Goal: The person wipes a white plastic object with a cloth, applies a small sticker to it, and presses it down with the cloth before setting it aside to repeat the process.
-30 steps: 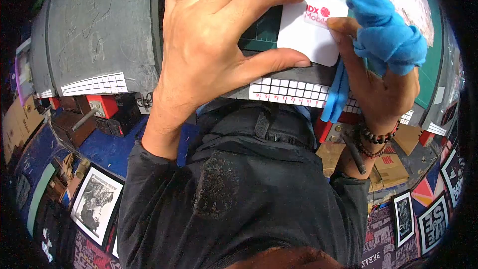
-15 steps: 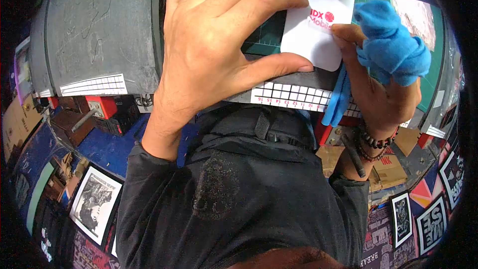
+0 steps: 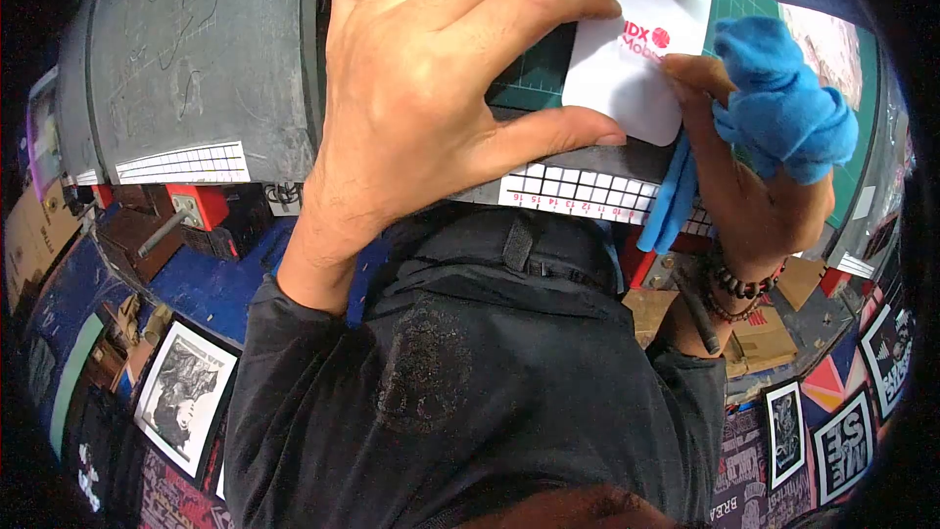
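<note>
A flat white panel (image 3: pixel 636 98) with rounded lower corners and red lettering lies on the green cutting mat (image 3: pixel 529 83). The fingertips of my left hand (image 3: pixel 421 78) bear on the panel's left side, while its thumb reaches along the lower edge. Together they brace the piece. Blue cloth (image 3: pixel 788 103) is wound round the fingers of my right hand (image 3: pixel 749 186), and a loose tail hangs beside the panel. The right thumb and a fingertip meet the panel's right side near the lettering. The cloth hides most of the right fingers.
A printed ruler strip (image 3: pixel 573 191) runs along the near edge of the dark work surface (image 3: pixel 196 59). Below that edge is a red bracket with a metal rod (image 3: pixel 166 233). Cardboard (image 3: pixel 759 333) and framed prints (image 3: pixel 186 392) lie lower down on both sides.
Both hands, the panel and the cloth sit slightly further right and lower in the view. The holds look the same.
</note>
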Demonstrator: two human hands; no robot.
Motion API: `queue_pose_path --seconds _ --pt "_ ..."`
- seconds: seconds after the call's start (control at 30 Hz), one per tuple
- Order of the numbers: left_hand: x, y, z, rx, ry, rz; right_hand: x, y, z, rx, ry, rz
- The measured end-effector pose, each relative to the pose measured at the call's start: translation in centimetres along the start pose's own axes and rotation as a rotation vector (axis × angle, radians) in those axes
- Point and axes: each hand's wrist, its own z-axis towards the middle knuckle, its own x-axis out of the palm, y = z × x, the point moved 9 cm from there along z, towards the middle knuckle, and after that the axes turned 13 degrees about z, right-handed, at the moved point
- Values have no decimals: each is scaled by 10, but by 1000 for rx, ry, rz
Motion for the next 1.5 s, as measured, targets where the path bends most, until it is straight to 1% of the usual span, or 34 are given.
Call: queue_pose_path --seconds 0.07,0.17,0.27,0.37,0.4,0.5,0.53,0.6,0.63,0.7,0.73,0.8,0.83,0.9,0.93,0.97,1.0,1.07,1.17,1.27,1.3,1.37,1.4,1.47,1.5 --pt "1 0 0 18 15 -9 -3 -1 1 -7 -2 -30" --pt "1 -1 0 -1 8 -8 1 2 3 -28 92 -82" --pt "2 -2 0 -3 8 3 1 -3 2 46 95 -88" --pt "3 -2 -2 -2 -26 21 0 -3 -1 -30 98 -45" --pt "3 -1 -3 -3 -38 26 0 -1 0 -17 80 -13" --pt "1 -3 -1 -7 2 -23 -1 -1 1 -8 82 15" --pt "1 -7 2 9 39 52 -1 -2 0 -10 92 12" --pt "23 3 0 25 77 127 -5 -2 -1 -40 80 -32" --pt "34 13 -9 186 -234 7 -5 -2 -1 -54 69 -53" --pt "1 -1 -15 346 -545 -114 -4 0 0 -79 60 -44" --pt "-2 -3 -8 167 -263 -66 -3 2 1 -84 61 -29" --pt "23 12 -4 -13 19 -18 -1 4 3 -80 62 -14" --pt "31 18 -11 164 -261 -63 0 5 3 -75 62 -14" --pt "-1 0 -14 339 -541 -107 0 5 3 -33 34 -2" --pt "-5 -3 -5 174 -251 -66 -2 4 3 -13 20 4" --pt "-1 -2 -1 90 -107 -52 -4 2 3 6 7 10" --pt "3 -1 0 9 39 -24 -3 1 4 -3 67 -73" --pt "3 0 -2 -13 19 -26 -1 -1 3 -11 128 -155" --pt "1 -2 1 -11 48 -15 -3 3 3 -72 111 -107" --pt "-1 -2 4 -35 71 -6 -4 5 6 -83 99 -110" --pt "-1 -1 4 -44 75 -4 0 8 10 -81 172 -103" --pt "3 0 1 -12 50 -31 9 7 7 -78 245 -96" --pt "4 0 -1 -1 42 -40 3 4 0 -66 97 -32" --pt "4 0 -2 -12 2 -17 -7 -2 -3 -54 -51 32" --pt "3 0 -2 -16 -11 -10 -8 0 -4 -101 -27 14"
